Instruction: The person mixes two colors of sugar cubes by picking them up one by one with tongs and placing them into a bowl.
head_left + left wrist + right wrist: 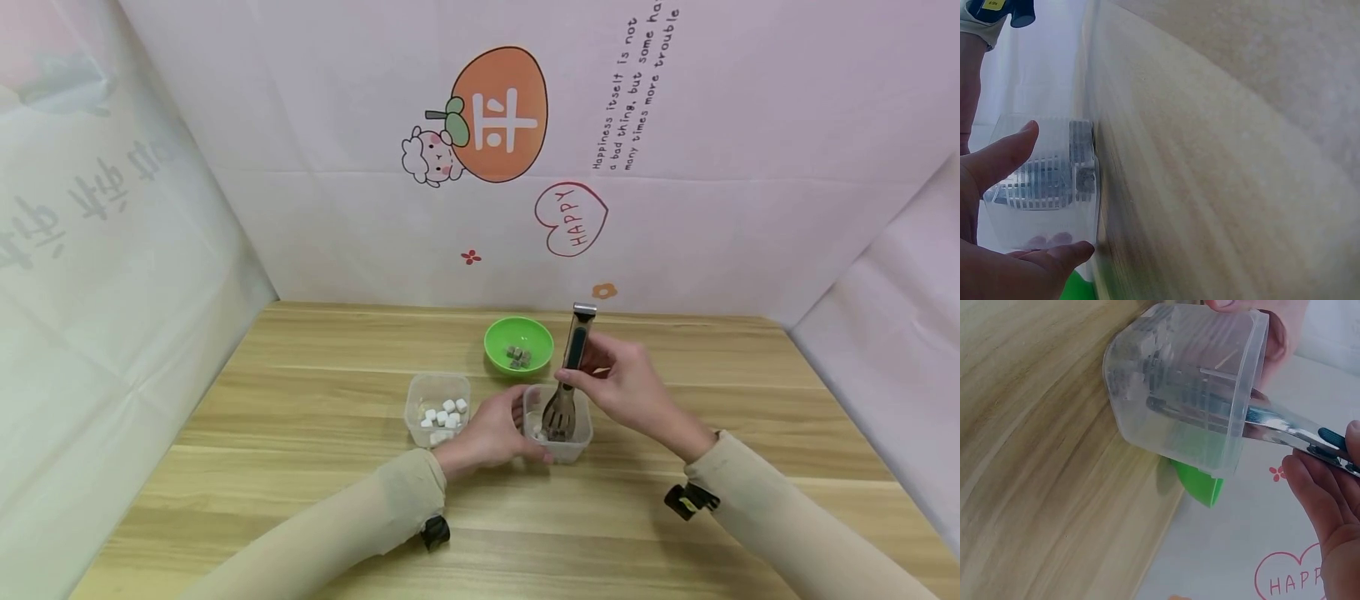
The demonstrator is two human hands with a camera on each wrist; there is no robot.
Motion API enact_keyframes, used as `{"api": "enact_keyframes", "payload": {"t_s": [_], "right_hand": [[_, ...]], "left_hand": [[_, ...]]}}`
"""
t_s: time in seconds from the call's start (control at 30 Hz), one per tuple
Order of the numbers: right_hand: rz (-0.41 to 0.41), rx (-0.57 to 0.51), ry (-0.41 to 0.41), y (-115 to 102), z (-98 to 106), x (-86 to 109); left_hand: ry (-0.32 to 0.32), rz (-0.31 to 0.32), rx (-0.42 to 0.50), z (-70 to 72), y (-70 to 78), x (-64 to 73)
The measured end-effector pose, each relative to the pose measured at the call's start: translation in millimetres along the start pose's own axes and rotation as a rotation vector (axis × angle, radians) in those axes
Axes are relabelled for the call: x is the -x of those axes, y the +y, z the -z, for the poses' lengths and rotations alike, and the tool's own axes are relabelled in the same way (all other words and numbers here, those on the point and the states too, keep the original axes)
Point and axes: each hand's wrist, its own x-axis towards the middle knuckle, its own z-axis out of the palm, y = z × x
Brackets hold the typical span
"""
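Holding tongs (pixel 576 348) below "HAPPY" heart (pixel 572 220)

Displayed on white backdrop (pixel 322 108): "HAPPY" inside red heart (pixel 572 219), "平" on orange fruit (pixel 501 114), and, in black lettering (pixel 636 87), "Happiness itself is not / a bad thing, but some ha… / many times more trouble".

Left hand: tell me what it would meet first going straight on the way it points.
The left hand would first meet the clear container with the tongs in it, which it grips; depth beyond that is unclear.
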Motion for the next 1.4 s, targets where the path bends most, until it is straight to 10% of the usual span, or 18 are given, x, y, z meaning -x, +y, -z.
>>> {"api": "enact_keyframes", "payload": {"t_s": [1.4], "right_hand": [[0.001, 0.012, 0.138, 5.2, 3.5, 2.8]], "left_hand": [[0.004, -0.013, -0.024, -0.9, 1.2, 0.5]]}}
